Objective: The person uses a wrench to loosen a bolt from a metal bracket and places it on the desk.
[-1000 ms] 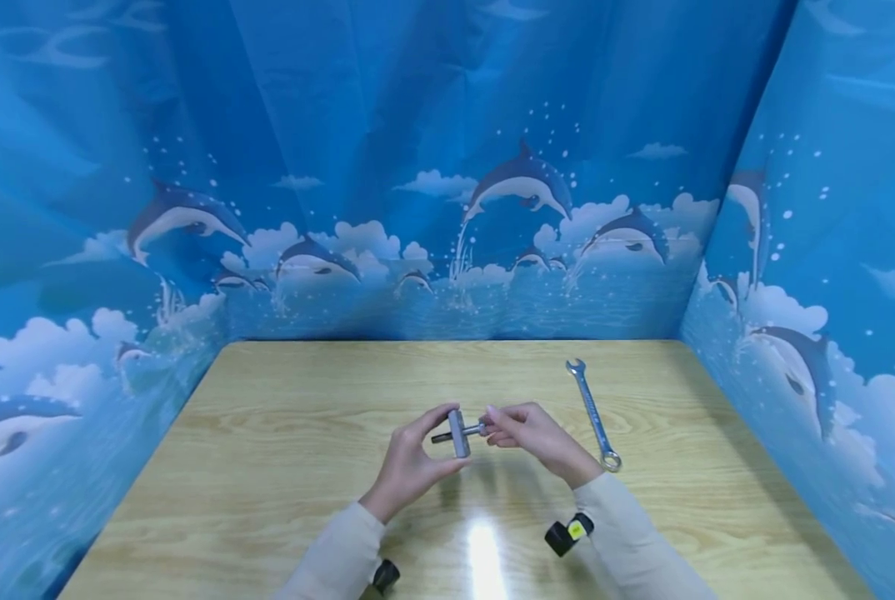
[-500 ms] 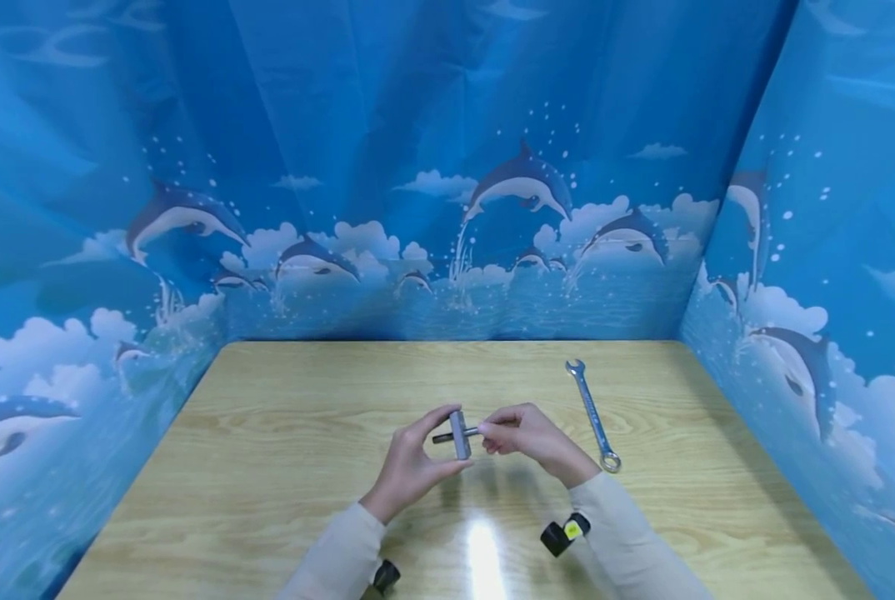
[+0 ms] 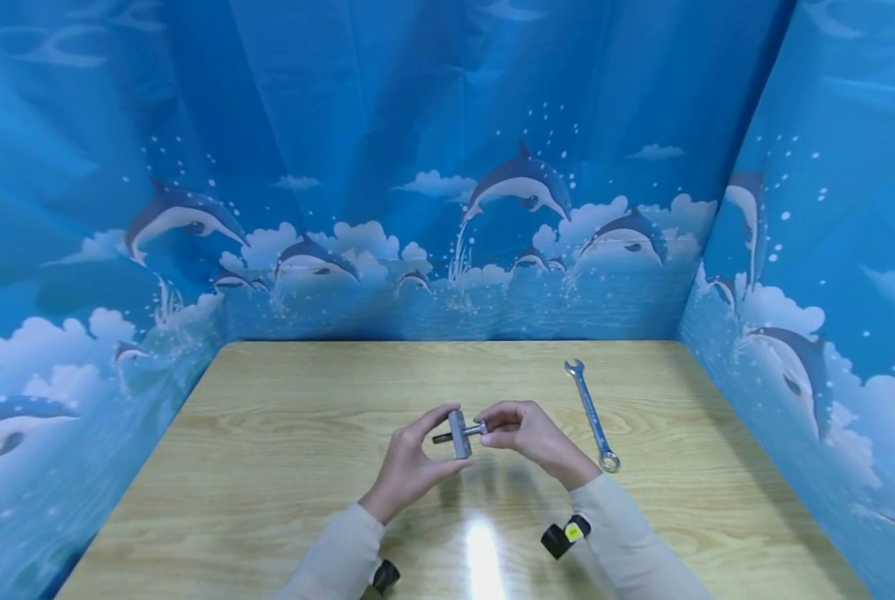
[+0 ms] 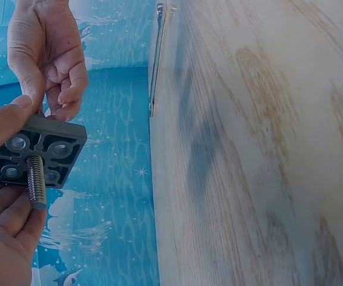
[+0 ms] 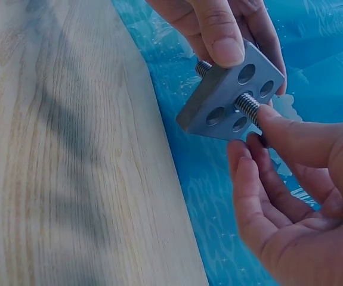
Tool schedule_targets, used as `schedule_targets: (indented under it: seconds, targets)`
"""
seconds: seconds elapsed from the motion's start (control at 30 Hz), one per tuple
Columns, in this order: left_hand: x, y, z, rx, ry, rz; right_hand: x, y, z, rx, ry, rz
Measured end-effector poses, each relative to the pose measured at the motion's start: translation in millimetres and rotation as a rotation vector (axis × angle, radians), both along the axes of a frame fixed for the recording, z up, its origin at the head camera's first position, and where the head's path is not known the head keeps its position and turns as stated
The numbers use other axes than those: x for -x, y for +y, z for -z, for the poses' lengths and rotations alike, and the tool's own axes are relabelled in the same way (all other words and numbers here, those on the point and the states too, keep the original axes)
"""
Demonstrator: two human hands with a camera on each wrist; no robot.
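Near the middle of the table, my left hand [image 3: 406,467] holds a square grey metal plate [image 5: 226,98] by its opposite edges, between thumb and fingers. Several round holes surround its centre. A threaded bolt [image 4: 36,179] passes through the middle and sticks out on both sides. On the right side, my right hand [image 3: 533,437] has its thumb and fingers at the bolt's outer end, the thumb touching it in the right wrist view. The fingers partly hide that end. The plate is held on edge above the tabletop.
A combination wrench [image 3: 592,412] lies on the wooden table [image 3: 305,417] to the right of my right hand. Blue dolphin-print curtains [image 3: 387,167] stand along the table's back and sides. A bright reflection shows on the tabletop near the front.
My right thumb and fingers have shifted around the bolt's outer end, closing over it and then spreading so more of it shows. The left hand and plate stay nearly still.
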State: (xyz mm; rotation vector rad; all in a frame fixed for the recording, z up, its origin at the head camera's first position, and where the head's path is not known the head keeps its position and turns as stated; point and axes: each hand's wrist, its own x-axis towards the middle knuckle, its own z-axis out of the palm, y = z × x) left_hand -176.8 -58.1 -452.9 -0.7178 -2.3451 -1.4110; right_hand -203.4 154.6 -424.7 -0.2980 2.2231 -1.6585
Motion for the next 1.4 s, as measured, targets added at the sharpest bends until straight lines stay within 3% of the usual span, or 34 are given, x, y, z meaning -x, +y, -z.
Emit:
schedule_targets:
  seconds: [0.2, 0.6, 0.93, 1.2, 1.4]
  targets:
    - [-0.9, -1.4, 0.4, 0.013, 0.005, -0.007, 1.5, 0.8, 1.1, 0.018, -0.069, -0.073]
    - [-2.2, -0.5, 0.9, 0.027, 0.015, -0.019, 0.4, -3.9, -0.9, -0.034, -0.139, -0.037]
    - [-2.1, -0.3, 3.9, 0.000, 0.006, 0.015, 2.1, 1.4, -1.4, -0.056, -0.073, -0.024]
    - [-2.4, 0.2, 2.0, -0.006, -0.047, -0.004, 0.7, -0.5, -2.8, -0.058, 0.031, 0.020]
    - [-1.1, 0.4, -0.7, 0.000, -0.057, -0.019, -0.7, -1.2, -4.9, -0.058, 0.061, 0.032]
